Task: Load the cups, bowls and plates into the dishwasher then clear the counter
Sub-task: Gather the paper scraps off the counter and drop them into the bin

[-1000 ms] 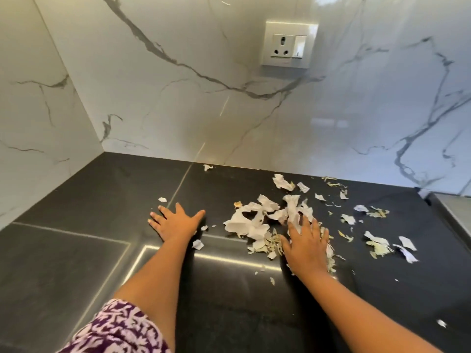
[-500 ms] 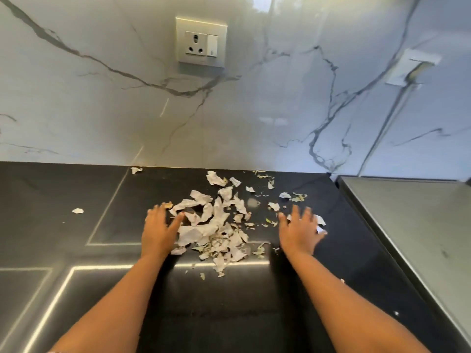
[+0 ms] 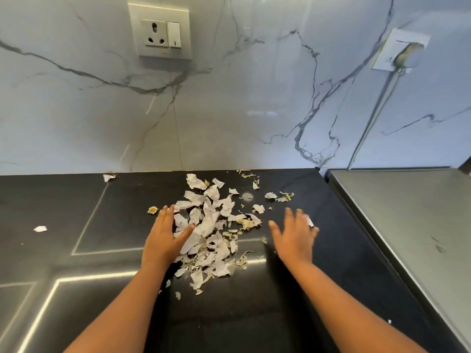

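Scrap pile (image 3: 209, 222) touching left hand (image 3: 165, 239), right hand (image 3: 293, 238) apart

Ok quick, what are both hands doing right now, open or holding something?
Left hand: open, straight fingers against the paper scraps.
Right hand: open, holding nothing, blurred.

Bright, even light is filling the scene. The glossy black surface (image 3: 76, 200) is mirroring thin white light strips, and the marble wall (image 3: 254, 110) is showing pale glare. The right hand (image 3: 293, 238) is showing motion blur, while the left hand (image 3: 163, 238) is looking sharp. Straight lines are bowing near the edges.
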